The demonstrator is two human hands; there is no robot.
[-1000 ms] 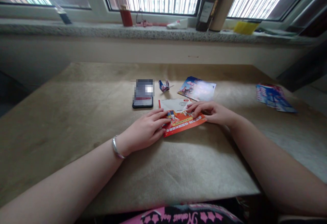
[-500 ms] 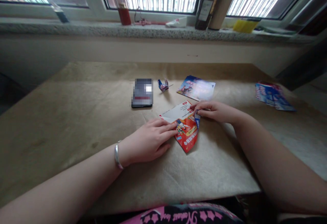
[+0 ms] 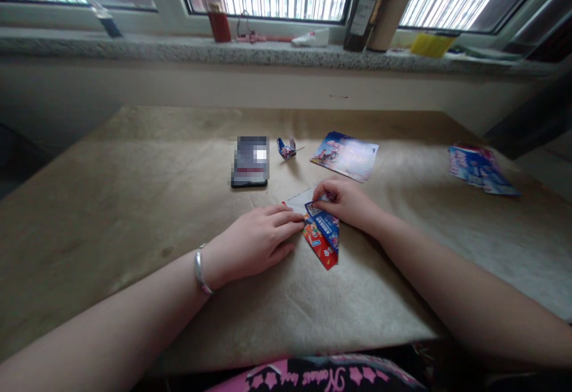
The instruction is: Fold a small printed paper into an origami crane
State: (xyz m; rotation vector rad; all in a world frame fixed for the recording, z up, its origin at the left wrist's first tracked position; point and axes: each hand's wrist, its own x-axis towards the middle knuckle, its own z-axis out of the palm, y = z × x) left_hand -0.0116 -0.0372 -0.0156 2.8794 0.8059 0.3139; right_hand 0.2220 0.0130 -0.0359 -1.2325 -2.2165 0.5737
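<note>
A red and white printed paper sheet (image 3: pixel 322 236) lies on the tan table (image 3: pixel 134 201), partly folded, with a blue flap turned over its red face. My left hand (image 3: pixel 259 240), a silver bracelet on its wrist, rests flat with fingertips pressing the sheet's left edge. My right hand (image 3: pixel 346 201) pinches the folded flap at its upper corner with fingers closed on the paper.
A phone (image 3: pixel 250 162) lies just beyond the sheet, beside a small folded paper figure (image 3: pixel 286 149) and a blue leaflet (image 3: pixel 345 155). More blue leaflets (image 3: pixel 480 168) sit far right. The stone windowsill holds a red cup (image 3: pixel 220 24), a dark jar (image 3: pixel 363 16) and a yellow item (image 3: pixel 429 44).
My right hand has swung the sheet's right side over to the left, folding it and showing its blue reverse. My left hand has stayed pressing the left edge.
</note>
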